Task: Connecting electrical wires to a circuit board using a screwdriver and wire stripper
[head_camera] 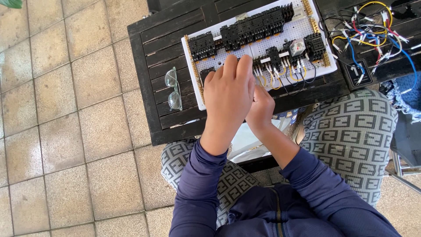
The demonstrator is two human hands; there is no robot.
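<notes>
Dark slatted table (153,48) bears white perforated board (302,28), black relay blocks (254,26), yellow wires (276,81)

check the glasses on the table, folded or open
Folded, as far as the view shows. The glasses lie flat on the dark slatted table, left of the white board, with no temple arms sticking out.

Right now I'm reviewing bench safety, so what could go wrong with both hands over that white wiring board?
The left hand hides the right hand and the yellow jumper wires, so a wrong hole is likely. The white perforated board overhangs the dark slatted table slightly, and pressing may tip it. The glasses lie beside the board and could be knocked off.
</notes>
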